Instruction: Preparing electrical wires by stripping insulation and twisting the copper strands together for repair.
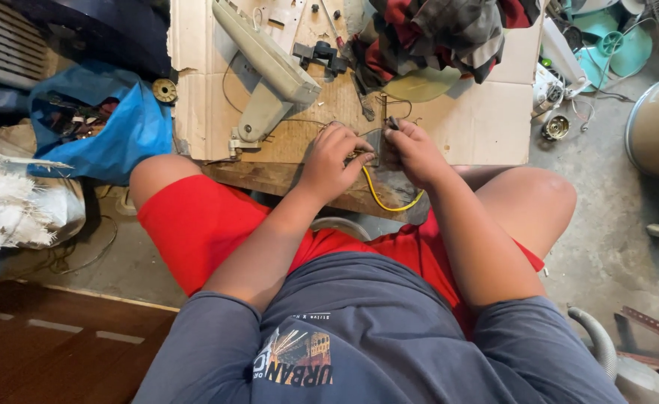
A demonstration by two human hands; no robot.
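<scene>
You hold one small dark part [373, 142] between both hands, at the near edge of the cardboard sheet [486, 123] on the wooden board. Your left hand [331, 161] has its fingers closed on the part's left side; your right hand [413, 150] pinches its right side and what looks like a thin tool tip. One yellow wire [380, 200] loops down from the part toward your lap, so I judge the work on it is mid-way, the wire not yet freed or fixed. Just beyond the part, further up the cardboard, lies one beige appliance housing [269, 63], one black clip [319, 54] and one bundle of plaid cloth [434, 34]. Left of the cardboard sits one blue bag [120, 127].
</scene>
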